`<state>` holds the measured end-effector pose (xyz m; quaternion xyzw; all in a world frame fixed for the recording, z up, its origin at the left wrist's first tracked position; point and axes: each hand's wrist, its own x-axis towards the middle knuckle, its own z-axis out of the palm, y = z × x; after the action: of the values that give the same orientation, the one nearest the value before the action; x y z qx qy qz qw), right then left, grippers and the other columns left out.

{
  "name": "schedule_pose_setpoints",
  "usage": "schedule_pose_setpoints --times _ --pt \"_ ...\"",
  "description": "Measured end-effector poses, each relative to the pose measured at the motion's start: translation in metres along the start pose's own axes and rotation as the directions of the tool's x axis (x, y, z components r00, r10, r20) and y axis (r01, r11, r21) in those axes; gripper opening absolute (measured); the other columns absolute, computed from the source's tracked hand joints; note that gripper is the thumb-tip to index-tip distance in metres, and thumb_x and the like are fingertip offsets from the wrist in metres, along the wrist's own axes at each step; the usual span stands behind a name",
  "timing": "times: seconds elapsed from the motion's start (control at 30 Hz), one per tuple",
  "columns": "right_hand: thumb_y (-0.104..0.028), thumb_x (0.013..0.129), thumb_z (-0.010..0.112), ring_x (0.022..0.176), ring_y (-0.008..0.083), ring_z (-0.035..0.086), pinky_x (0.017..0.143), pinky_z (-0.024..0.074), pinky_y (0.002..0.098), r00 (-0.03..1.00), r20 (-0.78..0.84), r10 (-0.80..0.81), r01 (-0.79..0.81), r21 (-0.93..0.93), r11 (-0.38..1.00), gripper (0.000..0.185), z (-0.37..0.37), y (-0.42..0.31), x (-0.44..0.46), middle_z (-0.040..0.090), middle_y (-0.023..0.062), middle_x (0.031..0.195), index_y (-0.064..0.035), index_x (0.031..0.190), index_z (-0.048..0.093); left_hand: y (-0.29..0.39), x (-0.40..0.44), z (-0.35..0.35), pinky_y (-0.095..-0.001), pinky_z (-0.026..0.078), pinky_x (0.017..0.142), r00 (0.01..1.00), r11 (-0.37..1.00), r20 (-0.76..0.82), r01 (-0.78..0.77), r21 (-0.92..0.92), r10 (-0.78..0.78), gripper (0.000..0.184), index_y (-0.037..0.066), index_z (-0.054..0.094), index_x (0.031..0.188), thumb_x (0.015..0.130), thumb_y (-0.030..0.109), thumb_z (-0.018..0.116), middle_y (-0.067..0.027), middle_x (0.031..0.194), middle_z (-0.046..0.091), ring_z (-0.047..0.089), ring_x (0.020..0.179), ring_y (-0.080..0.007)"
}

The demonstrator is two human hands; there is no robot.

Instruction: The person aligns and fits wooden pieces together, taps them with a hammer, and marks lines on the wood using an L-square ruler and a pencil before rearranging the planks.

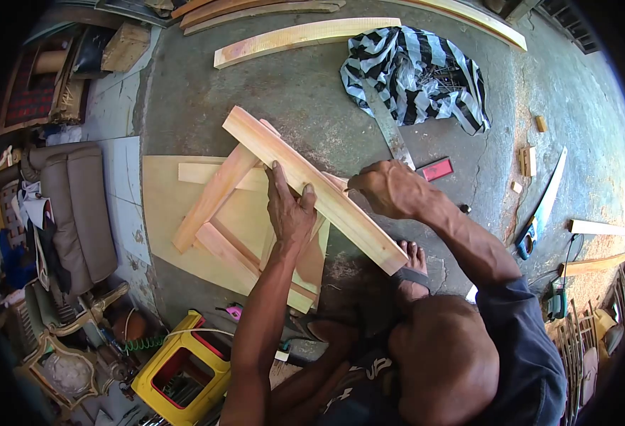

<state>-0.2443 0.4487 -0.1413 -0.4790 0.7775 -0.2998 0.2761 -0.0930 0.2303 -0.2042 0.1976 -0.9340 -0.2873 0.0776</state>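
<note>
A pale wooden plank (355,224) lies slantwise across the middle of the head view. My left hand (292,213) is closed on its near side, thumb and fingers pressed to the wood. Just beyond the plank's far edge, my right hand (392,190) is curled into a fist. Whatever its fingertips hold, if anything, is too small to make out. Under the plank, several wooden pieces rest crosswise, among them a slanted board (216,195). They lie over a thin tan sheet (160,177) on the concrete floor.
A striped plastic bag (376,53) of nails sits beyond, near a metal blade (392,136) and a red block (437,169). To the right lies a handsaw (548,192). A yellow stool (152,387) and pink tape measure (233,311) are at lower left. Curved boards (284,44) line the top.
</note>
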Motion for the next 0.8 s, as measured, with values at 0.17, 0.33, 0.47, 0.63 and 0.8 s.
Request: schedule_pose_setpoints --times 0.17,0.33,0.47,0.63,0.8 --pt "-0.001 0.086 0.059 0.092 0.0377 0.073 0.082 0.0594 0.0457 0.980 -0.199 -0.012 0.037 0.120 0.992 0.037 0.013 0.003 0.020 0.074 0.0224 0.102 -0.0037 0.121 0.072 0.001 0.000 0.001 -0.0561 0.042 0.113 1.000 1.000 -0.003 -0.015 -0.007 0.015 0.087 0.000 0.016 0.161 0.100 0.049 0.054 -0.0417 0.159 0.022 0.032 0.144 -0.0581" --pt "-0.003 0.088 0.059 0.090 0.0387 0.073 0.080 0.0592 0.0451 0.989 -0.139 -0.054 0.065 0.074 0.995 0.034 0.015 0.006 0.020 0.074 0.0227 0.099 -0.0033 0.119 0.073 -0.004 -0.001 0.001 -0.0568 0.042 0.113 1.000 0.999 -0.004 -0.024 0.038 0.024 0.085 -0.001 0.018 0.160 0.100 0.048 0.053 -0.0415 0.159 0.022 0.033 0.143 -0.0578" --pt "-0.002 0.089 0.058 0.090 0.0383 0.073 0.081 0.0585 0.0452 0.988 -0.151 -0.042 0.041 -0.008 0.999 0.030 0.044 0.030 0.022 0.073 0.0232 0.097 -0.0033 0.114 0.074 -0.005 0.001 0.005 -0.0569 0.042 0.112 0.999 0.998 -0.027 -0.043 -0.050 0.042 0.085 -0.001 0.019 0.160 0.099 0.045 0.055 -0.0414 0.158 0.024 0.034 0.143 -0.0573" --pt "-0.004 0.088 0.054 0.087 0.0406 0.072 0.080 0.0583 0.0489 0.999 0.040 0.029 -0.027 -0.058 0.998 0.029 -0.003 -0.002 0.002 0.071 0.0217 0.094 -0.0024 0.109 0.074 -0.002 0.000 0.002 -0.0573 0.042 0.111 0.999 0.998 -0.029 -0.032 0.063 0.034 0.082 -0.001 0.019 0.159 0.098 0.040 0.056 -0.0428 0.157 0.026 0.036 0.141 -0.0583" --pt "-0.003 0.090 0.058 0.082 0.0432 0.068 0.076 0.0563 0.0502 0.975 -0.222 0.034 -0.014 0.089 0.996 0.032 0.029 -0.013 -0.022 0.066 0.0208 0.092 -0.0007 0.120 0.070 0.004 -0.001 -0.007 -0.0572 0.041 0.112 1.000 1.000 -0.003 -0.014 0.013 0.014 0.083 -0.002 0.020 0.159 0.096 0.031 0.062 -0.0432 0.155 0.028 0.039 0.139 -0.0582"
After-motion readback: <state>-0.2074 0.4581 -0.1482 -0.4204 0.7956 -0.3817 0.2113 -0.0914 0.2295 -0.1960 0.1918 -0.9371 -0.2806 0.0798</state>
